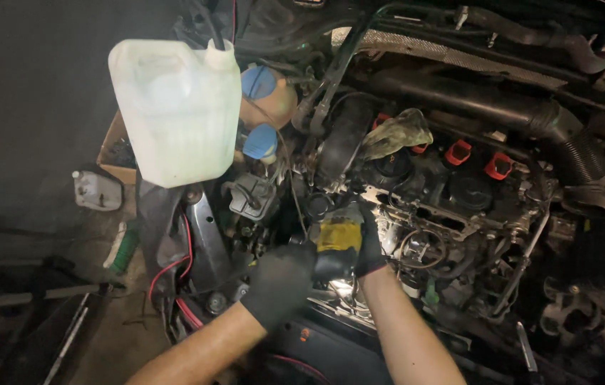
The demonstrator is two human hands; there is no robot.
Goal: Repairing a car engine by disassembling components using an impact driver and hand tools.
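Both my hands wear black gloves and reach into an open engine bay. My left hand (279, 283) is closed around the rear of a black and yellow hand-held power tool (338, 244). My right hand (369, 246) wraps the tool's front on its right side. The tool points down into the engine (445, 221), and a small light glows beneath it. What the tool's tip touches is hidden.
A white plastic jerrycan (174, 107) sits at upper left above two blue-capped reservoirs (259, 82). Red ignition coil tops (498, 166) line the engine, with a crumpled rag (396, 132) beside them. A corrugated black intake hose (580, 153) runs at right. Red cables (177, 267) hang at left.
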